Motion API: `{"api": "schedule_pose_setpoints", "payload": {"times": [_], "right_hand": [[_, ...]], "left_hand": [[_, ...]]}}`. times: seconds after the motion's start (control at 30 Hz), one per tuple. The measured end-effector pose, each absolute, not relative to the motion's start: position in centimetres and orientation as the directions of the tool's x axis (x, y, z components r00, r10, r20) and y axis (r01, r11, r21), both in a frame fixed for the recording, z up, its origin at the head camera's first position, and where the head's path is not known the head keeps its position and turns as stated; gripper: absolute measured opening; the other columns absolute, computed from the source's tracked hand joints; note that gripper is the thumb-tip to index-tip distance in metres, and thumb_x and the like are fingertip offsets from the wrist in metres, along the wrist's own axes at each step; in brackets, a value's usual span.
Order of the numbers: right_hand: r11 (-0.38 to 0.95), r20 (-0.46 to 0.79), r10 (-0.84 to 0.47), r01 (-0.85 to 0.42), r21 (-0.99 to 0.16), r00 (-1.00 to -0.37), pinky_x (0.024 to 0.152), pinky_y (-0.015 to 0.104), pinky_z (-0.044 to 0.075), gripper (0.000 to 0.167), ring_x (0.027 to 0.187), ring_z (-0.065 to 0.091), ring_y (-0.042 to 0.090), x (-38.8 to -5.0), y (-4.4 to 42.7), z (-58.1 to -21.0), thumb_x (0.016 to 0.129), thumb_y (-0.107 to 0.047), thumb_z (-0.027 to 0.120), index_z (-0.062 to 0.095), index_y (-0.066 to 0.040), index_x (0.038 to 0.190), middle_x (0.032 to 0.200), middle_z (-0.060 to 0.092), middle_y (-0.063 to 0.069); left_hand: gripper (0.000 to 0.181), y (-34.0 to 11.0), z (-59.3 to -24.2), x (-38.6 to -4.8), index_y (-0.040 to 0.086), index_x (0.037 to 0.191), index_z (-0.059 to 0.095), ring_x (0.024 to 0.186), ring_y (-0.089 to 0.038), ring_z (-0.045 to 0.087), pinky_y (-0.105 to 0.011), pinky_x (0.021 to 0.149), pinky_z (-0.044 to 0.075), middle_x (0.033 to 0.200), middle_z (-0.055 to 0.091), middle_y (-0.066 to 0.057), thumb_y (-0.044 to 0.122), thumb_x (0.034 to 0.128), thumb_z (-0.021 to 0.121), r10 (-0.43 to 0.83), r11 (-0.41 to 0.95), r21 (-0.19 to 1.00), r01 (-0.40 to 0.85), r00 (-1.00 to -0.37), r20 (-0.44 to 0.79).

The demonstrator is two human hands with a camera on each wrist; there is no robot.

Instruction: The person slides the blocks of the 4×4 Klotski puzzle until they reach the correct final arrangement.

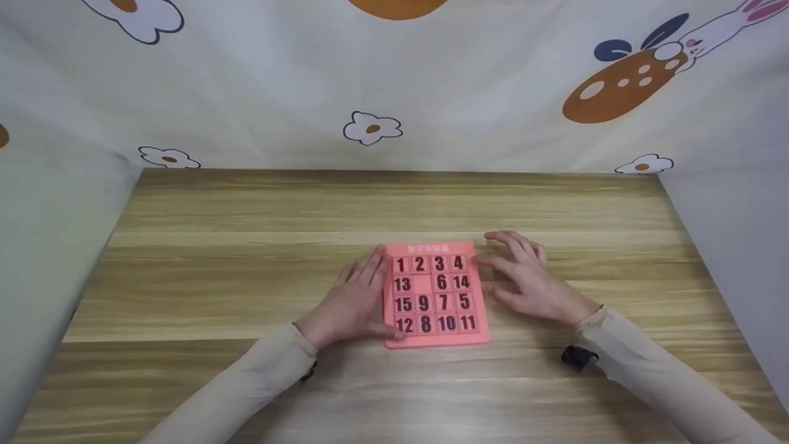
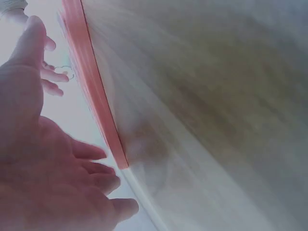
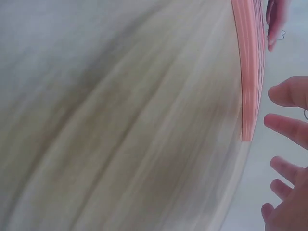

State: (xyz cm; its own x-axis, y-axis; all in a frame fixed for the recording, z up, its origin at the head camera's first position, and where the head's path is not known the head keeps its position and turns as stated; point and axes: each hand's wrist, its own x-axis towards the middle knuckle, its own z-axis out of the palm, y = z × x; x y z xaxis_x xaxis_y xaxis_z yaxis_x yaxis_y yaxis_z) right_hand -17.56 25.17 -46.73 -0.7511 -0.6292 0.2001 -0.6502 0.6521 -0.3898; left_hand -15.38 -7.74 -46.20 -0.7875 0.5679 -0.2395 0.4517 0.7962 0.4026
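Observation:
A pink number-tile board [image 1: 436, 339] lies on the wooden table, its gap in the second row between 13 and 6. My left hand [image 1: 351, 305] rests along the board's left edge, fingers extended, thumb over the lower-left corner near tile 12 [image 1: 404, 325]. My right hand [image 1: 535, 280] is at the board's right side with fingers spread, the index fingertip near the upper-right edge by tile 4 [image 1: 458, 263]. In the left wrist view the board's side [image 2: 98, 91] runs beside my left hand [image 2: 57, 159]; in the right wrist view my right hand [image 3: 293, 187] is near the board's side [image 3: 248, 72].
The wood-grain table [image 1: 246, 216] surrounds the board. A patterned cloth [image 1: 259, 92] with flowers hangs behind it, and pale walls stand at the left and right. Dark objects show at both wrists, the clearer one under the right sleeve [image 1: 576, 357].

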Motion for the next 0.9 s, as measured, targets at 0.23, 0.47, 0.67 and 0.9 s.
{"api": "schedule_pose_setpoints", "payload": {"times": [0.23, 0.47, 0.67, 0.9], "right_hand": [[0.643, 0.216, -0.647, -0.676, -0.361, -0.731, 0.104, 0.062, 0.021, 0.05, 0.137, 0.027, 0.036, -16.8, 25.0, -46.9, 0.081, -0.018, 0.072, 0.061, -0.012, 0.13, 0.147, 0.035, 0.02], [0.597, 0.232, -0.692, -0.723, -0.347, -0.683, 0.105, 0.063, 0.021, 0.044, 0.136, 0.029, 0.038, -16.2, 24.2, -46.8, 0.082, -0.016, 0.071, 0.064, -0.009, 0.124, 0.145, 0.037, 0.021], [0.576, 0.227, -0.721, -0.748, -0.329, -0.655, 0.104, 0.063, 0.023, 0.043, 0.134, 0.03, 0.038, -16.1, 23.2, -46.8, 0.083, -0.018, 0.07, 0.064, -0.011, 0.124, 0.145, 0.038, 0.021], [0.576, 0.2, -0.728, -0.743, -0.339, -0.656, 0.105, 0.061, 0.023, 0.042, 0.135, 0.029, 0.038, -16.0, 22.4, -46.7, 0.086, -0.02, 0.068, 0.063, -0.012, 0.126, 0.145, 0.036, 0.021]], "left_hand": [[0.135, -7.4, -46.5, -15.6, -0.006, 0.151, 0.003, 0.145, -0.032, -0.005, -0.052, 0.115, 0.0, 0.157, -0.01, -0.021, 0.062, 0.063, 0.08, 0.576, 0.791, 0.427, 0.438, -0.769, -0.277], [0.135, -7.2, -46.6, -15.8, -0.006, 0.151, 0.001, 0.145, -0.03, -0.008, -0.05, 0.115, 0.0, 0.157, -0.012, -0.021, 0.061, 0.0641, 0.08, 0.578, 0.79, 0.431, 0.436, -0.764, -0.287], [0.135, -7.3, -46.6, -15.8, -0.006, 0.152, 0.002, 0.145, -0.03, -0.007, -0.051, 0.115, 0.002, 0.157, -0.011, -0.021, 0.061, 0.064, 0.08, 0.584, 0.782, 0.444, 0.437, -0.764, -0.275], [0.136, -7.3, -46.5, -15.6, -0.005, 0.151, 0.001, 0.145, -0.029, -0.007, -0.051, 0.115, 0.003, 0.157, -0.012, -0.02, 0.061, 0.063, 0.08, 0.579, 0.787, 0.436, 0.437, -0.766, -0.278]]}}
